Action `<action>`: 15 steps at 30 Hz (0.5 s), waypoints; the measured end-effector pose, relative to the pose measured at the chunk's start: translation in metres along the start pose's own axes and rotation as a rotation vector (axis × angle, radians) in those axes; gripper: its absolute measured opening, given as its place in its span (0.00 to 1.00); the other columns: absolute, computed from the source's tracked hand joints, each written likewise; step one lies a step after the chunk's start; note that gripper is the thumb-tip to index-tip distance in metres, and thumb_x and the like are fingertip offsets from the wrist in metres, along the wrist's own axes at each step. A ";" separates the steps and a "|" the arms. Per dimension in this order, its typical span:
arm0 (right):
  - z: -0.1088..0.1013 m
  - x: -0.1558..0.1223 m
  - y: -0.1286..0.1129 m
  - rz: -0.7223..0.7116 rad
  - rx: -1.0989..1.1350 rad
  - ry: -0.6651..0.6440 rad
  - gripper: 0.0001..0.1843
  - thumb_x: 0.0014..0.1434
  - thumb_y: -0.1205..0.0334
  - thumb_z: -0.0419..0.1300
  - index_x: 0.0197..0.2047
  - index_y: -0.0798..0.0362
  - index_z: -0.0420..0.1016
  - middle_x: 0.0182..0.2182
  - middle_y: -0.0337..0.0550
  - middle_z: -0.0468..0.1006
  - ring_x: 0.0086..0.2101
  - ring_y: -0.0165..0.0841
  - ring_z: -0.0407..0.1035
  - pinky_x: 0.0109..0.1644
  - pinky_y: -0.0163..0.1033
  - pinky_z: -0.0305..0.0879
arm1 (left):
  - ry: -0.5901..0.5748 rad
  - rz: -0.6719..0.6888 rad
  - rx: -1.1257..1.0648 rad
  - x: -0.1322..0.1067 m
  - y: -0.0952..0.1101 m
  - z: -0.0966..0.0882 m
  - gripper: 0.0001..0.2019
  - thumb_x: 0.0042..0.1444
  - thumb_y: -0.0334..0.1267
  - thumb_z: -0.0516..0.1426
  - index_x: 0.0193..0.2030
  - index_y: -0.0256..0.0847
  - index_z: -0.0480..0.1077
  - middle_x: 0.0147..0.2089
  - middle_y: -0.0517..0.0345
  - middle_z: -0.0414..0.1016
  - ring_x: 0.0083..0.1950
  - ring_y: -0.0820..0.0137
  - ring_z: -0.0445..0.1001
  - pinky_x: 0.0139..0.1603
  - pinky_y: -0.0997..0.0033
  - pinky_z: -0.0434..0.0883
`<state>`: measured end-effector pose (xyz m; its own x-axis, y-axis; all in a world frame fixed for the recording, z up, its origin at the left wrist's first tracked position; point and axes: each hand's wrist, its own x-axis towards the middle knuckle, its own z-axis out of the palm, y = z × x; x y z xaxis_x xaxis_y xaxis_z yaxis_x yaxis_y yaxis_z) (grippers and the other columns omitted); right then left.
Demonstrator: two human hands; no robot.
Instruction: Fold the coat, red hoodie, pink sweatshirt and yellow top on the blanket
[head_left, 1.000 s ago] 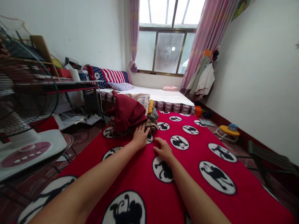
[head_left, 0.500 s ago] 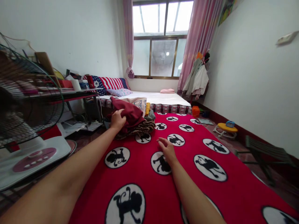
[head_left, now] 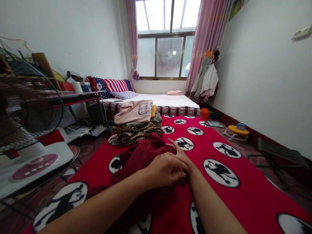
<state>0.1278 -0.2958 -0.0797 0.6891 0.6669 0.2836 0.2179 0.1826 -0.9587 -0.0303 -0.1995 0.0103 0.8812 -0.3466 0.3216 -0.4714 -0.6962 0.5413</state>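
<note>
Head view: my half-closed left hand point(head_left: 165, 169) rests on the unfolded dark red garment point(head_left: 143, 156), grip unclear; my right hand point(head_left: 179, 153) lies open beside it, the folded clothes stack point(head_left: 136, 130) already done beyond them on the red blanket point(head_left: 253, 188).

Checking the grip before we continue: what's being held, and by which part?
The dark red garment: left hand lies on a fold in its middle, right hand touches its upper edge. Whether either actually grips it cannot be told.
</note>
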 end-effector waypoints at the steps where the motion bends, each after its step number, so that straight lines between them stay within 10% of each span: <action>1: 0.007 -0.003 -0.001 -0.026 -0.105 -0.047 0.43 0.43 0.52 0.72 0.62 0.47 0.64 0.52 0.48 0.76 0.51 0.42 0.71 0.54 0.46 0.67 | 0.080 -0.035 0.010 -0.002 -0.009 -0.008 0.12 0.56 0.35 0.58 0.45 0.44 0.79 0.39 0.55 0.82 0.37 0.68 0.78 0.40 0.74 0.71; 8: 0.027 -0.009 -0.033 -0.187 -0.612 0.077 0.07 0.52 0.60 0.63 0.34 0.51 0.80 0.31 0.42 0.79 0.33 0.37 0.72 0.40 0.40 0.67 | 0.353 -0.274 0.187 -0.027 -0.088 -0.061 0.11 0.53 0.33 0.58 0.42 0.40 0.79 0.44 0.52 0.80 0.45 0.64 0.77 0.48 0.67 0.73; 15: -0.071 -0.005 -0.060 -0.383 -0.375 1.432 0.18 0.58 0.58 0.54 0.48 0.57 0.74 0.45 0.53 0.77 0.44 0.41 0.72 0.52 0.50 0.67 | 0.442 -0.330 0.251 -0.055 -0.109 -0.085 0.13 0.56 0.38 0.57 0.46 0.39 0.77 0.45 0.52 0.79 0.47 0.64 0.76 0.51 0.64 0.72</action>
<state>0.1600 -0.3617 -0.0219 0.5721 -0.6534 0.4957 0.5374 -0.1580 -0.8284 -0.0305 -0.0514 -0.0007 0.8556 0.1689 0.4893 -0.1056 -0.8685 0.4844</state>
